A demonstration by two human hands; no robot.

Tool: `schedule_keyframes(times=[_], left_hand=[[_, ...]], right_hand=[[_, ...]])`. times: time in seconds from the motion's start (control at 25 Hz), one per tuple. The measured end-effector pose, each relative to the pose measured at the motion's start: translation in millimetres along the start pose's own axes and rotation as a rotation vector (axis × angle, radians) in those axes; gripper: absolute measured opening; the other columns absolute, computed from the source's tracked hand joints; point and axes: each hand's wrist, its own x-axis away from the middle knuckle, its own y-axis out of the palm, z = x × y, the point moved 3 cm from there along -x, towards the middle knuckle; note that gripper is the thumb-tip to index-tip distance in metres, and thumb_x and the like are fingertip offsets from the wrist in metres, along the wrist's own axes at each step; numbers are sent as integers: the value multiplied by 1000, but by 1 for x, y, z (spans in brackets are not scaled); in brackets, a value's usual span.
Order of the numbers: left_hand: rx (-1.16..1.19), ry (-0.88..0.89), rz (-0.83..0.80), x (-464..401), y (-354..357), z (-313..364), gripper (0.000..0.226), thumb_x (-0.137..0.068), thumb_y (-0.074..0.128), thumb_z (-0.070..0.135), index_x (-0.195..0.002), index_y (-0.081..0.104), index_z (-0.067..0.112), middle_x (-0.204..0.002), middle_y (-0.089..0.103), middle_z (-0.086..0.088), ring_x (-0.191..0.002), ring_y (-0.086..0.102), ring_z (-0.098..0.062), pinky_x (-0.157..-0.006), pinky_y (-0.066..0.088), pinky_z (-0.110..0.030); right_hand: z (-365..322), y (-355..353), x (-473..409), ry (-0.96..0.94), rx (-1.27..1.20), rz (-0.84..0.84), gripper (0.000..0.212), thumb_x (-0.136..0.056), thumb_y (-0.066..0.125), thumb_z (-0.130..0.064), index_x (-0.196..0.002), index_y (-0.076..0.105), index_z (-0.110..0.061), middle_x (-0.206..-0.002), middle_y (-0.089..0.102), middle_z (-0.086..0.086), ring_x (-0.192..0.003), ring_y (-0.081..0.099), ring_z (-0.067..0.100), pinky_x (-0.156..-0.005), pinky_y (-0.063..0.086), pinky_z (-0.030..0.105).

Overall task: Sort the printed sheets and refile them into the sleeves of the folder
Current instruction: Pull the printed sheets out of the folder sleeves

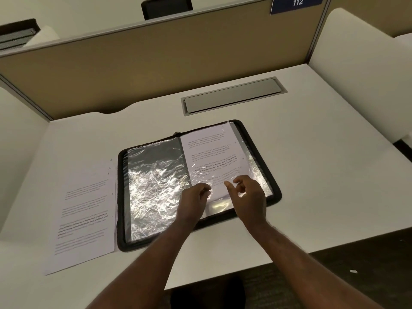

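Both hands (195,195) (247,192) over sleeved sheet (211,157), grip perhaps hidden.

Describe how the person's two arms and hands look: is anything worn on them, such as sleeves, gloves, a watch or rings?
Both forearms are bare as far as the picture shows; no sleeve is visible. The left hand and the right hand wear no gloves. No watch or bracelet shows on either wrist. I see no ring, though the fingers are partly curled and a little blurred.

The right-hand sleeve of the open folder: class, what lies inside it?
Inside the right-hand sleeve lies a printed sheet. Its near edge is covered by the left hand and right hand; any sheets beneath cannot be seen.
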Motion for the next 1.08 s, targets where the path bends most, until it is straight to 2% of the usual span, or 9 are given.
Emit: schedule_keyframes(times=[0.08,0.16,0.24,0.44,0.56,0.68,0.8,0.96,1.08], left_hand=[[16,-27,-20,1,2,-2,11,-86,71,10,-96,73,11,-89,75,1,-78,66,-8,-73,45,-8],[59,-52,-37,4,4,-5,10,-85,70,9,-95,72,11,-87,74,1,-79,67,-11,-76,52,-22],[87,-63,-31,7,5,-9,10,-86,70,9,-94,71,13,-85,72,2,-77,66,-12,-77,54,-30],[129,-29,-71,15,6,-13,27,-81,78,25,-104,66,19,-92,66,10,-79,61,-3,-71,50,-22],[52,52,-102,19,8,-12,50,-70,86,34,-112,63,18,-107,62,9,-88,59,-8,-76,48,-21],[-50,148,-129,18,14,-10,58,-66,87,34,-115,61,19,-112,61,5,-97,57,-12,-81,44,-22],[-83,183,-148,15,16,-8,61,-65,87,36,-117,59,19,-114,60,4,-99,54,-12,-84,42,-22],[-27,149,-81,15,16,-3,34,-81,77,21,-113,66,17,-108,67,2,-91,62,-15,-79,45,-21],[-2,99,-11,12,14,-5,17,-89,68,15,-105,72,14,-101,73,1,-85,68,-16,-80,53,-27]], right_hand=[[15,1,8,17,95,-14,31,-80,75,-35,-99,61,-15,-95,65,0,-91,59,16,-77,57,39],[33,3,10,104,241,-73,52,-75,79,-40,-115,57,-16,-120,58,6,-114,52,24,-92,50,46],[46,5,9,236,302,-147,74,-73,77,-50,-131,48,-14,-134,50,10,-125,45,29,-98,44,51],[47,12,-15,531,41,-263,81,-74,74,-54,-135,42,-12,-118,65,6,-109,62,26,-93,51,46],[42,16,-26,584,-103,-307,68,-75,80,-40,-130,48,-15,-102,70,2,-91,69,19,-84,57,40],[33,14,-29,677,-230,-264,58,-77,79,-22,-126,50,-14,-98,71,6,-73,71,16,-66,56,26],[26,16,-27,828,-395,-199,60,-75,80,-13,-125,48,-17,-102,67,8,-78,69,20,-68,57,29],[21,18,-27,755,-337,-166,65,-72,83,-11,-124,46,-21,-110,60,6,-100,63,23,-86,57,39],[12,16,-29,617,-276,-124,65,-70,85,-17,-121,46,-23,-109,57,2,-100,59,18,-83,57,33]])
